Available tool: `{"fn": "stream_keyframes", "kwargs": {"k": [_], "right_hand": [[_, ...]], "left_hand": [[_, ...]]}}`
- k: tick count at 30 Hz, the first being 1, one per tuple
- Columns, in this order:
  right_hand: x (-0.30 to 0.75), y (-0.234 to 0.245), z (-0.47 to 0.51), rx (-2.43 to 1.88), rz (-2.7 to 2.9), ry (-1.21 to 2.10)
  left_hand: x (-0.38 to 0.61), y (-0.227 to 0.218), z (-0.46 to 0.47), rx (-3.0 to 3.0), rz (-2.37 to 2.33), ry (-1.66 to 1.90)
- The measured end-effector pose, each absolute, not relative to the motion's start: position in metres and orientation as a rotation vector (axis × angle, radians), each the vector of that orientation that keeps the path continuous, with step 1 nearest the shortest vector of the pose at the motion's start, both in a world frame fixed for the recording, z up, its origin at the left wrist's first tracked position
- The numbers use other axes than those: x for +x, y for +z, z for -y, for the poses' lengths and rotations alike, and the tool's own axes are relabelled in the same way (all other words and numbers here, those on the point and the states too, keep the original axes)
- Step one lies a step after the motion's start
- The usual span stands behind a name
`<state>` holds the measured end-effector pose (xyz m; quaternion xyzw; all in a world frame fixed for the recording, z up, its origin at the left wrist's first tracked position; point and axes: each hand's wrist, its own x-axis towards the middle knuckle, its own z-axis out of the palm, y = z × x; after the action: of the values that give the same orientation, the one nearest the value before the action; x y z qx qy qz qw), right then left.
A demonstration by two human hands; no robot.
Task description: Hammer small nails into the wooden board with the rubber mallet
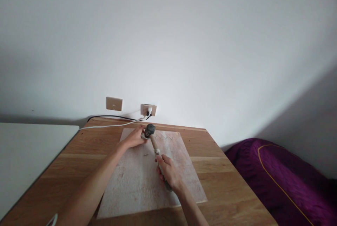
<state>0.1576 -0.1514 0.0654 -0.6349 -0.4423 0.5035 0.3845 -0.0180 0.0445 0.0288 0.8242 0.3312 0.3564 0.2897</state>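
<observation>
My right hand (168,171) is wrapped round the wooden handle of a hammer (154,141). Its dark metal head is raised near the far edge of a pale, worn board (137,187) lying on a wooden table (223,191). My left hand (135,137) rests on the board's far end just left of the hammer head, fingers pinched together on something small that I cannot make out. A small nail (145,154) lies loose on the board between my hands. A row of small marks or nails runs along the board's far edge.
A white table (23,155) adjoins on the left. On the wall behind are a switch plate (114,103) and a socket (148,110) with white and black cables running left. A purple cushion (279,180) lies at the right.
</observation>
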Motion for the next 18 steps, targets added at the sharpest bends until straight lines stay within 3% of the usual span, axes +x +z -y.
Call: {"fn": "stream_keyframes", "kwargs": {"k": [9, 18], "right_hand": [[0.174, 0.063, 0.167, -1.568, 0.920, 1.289], [0.166, 0.095, 0.161, -1.284, 0.976, 1.219]], "left_hand": [[-0.019, 0.025, -0.051, 2.224, -0.850, 0.969], [-0.018, 0.021, -0.050, 2.176, -0.934, 0.899]]}}
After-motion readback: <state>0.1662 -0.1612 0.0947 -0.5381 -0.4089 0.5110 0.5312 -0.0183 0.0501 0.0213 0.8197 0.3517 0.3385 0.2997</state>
